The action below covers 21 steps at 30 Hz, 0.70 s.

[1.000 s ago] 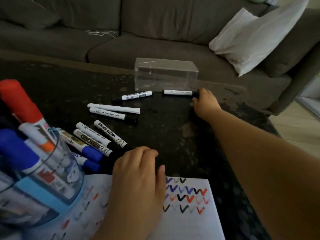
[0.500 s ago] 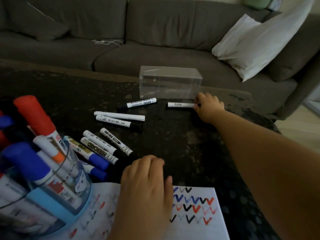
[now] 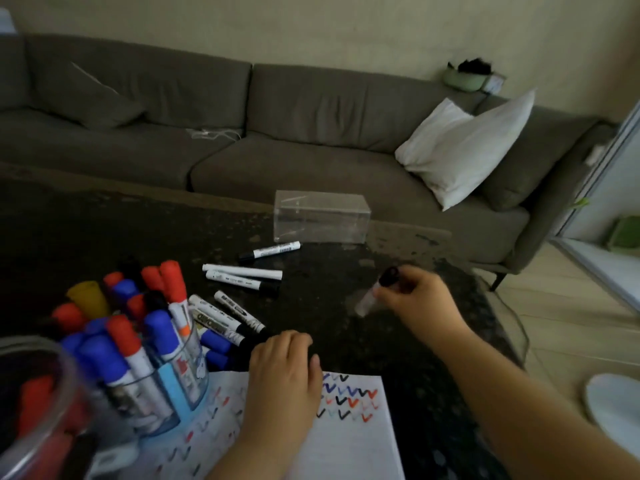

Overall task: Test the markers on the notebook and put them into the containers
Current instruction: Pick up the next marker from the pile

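My right hand (image 3: 417, 296) grips a white marker with a black cap (image 3: 375, 292), blurred, lifted above the dark table to the right of the other markers. My left hand (image 3: 282, 372) rests on the top edge of the white notebook (image 3: 349, 441), which carries rows of red, blue and black check marks. Several white markers (image 3: 242, 271) with black caps lie loose on the table beyond the notebook. A clear glass (image 3: 166, 386) at the left holds several red, blue and black capped markers. A clear rectangular box (image 3: 322, 221) stands at the table's far edge.
A second glass with markers (image 3: 38, 410) is blurred at the near left corner. The dark table (image 3: 104, 237) ends at the right near my right arm. A grey sofa (image 3: 311, 133) with a white pillow (image 3: 464, 147) runs behind it. A white round object (image 3: 613, 400) lies on the floor.
My right hand picked up the marker that lay beside the clear box and drew it back toward me. The camera tilted up. My left hand stayed on the notebook.
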Available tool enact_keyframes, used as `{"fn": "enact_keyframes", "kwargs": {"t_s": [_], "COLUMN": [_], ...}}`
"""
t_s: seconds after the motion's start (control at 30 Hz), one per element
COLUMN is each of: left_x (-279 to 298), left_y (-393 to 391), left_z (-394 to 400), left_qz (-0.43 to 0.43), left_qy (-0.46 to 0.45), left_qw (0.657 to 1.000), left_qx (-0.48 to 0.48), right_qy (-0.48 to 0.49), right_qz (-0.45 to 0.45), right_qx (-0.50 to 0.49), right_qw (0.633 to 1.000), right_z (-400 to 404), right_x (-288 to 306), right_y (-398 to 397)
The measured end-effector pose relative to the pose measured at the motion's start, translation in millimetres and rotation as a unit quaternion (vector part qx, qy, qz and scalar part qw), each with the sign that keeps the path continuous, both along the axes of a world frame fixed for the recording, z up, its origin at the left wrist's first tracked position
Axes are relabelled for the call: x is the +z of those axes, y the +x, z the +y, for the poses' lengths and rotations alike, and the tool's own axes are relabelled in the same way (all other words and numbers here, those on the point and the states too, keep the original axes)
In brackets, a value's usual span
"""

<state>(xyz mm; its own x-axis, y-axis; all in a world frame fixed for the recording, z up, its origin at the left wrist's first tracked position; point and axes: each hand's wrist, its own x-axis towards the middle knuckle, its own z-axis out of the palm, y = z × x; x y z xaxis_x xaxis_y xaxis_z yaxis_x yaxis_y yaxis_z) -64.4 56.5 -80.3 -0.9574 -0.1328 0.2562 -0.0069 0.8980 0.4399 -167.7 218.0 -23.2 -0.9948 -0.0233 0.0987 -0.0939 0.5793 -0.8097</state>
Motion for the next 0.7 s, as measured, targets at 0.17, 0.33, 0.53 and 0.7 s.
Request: {"fn": "enact_keyframes", "kwargs": {"t_s": [0.17,0.33,0.53,0.7], "left_x": [38,69,83,86], "left_y": [38,99,173,205], "left_z": [16,25,15,11], "left_qz": [-0.023,-0.164,-0.206,-0.171], "left_qy": [0.181,0.465,0.732,0.794], "left_qw": [0.983,0.87,0.638,0.563], "left_qx": [0.026,0.003,-0.121,-0.154], "right_qy": [-0.108,-0.211,-0.501,-0.551], "right_qz": [-0.079,-0.207,-0.366,-0.378], "right_qx": [0.037,0.1,0.169,0.192], "right_qw": [0.99,0.95,0.766,0.719], "right_z": [-3,-9,-16,-26], "right_x": [30,37,41,42], "right_y": [101,195,274,307]}}
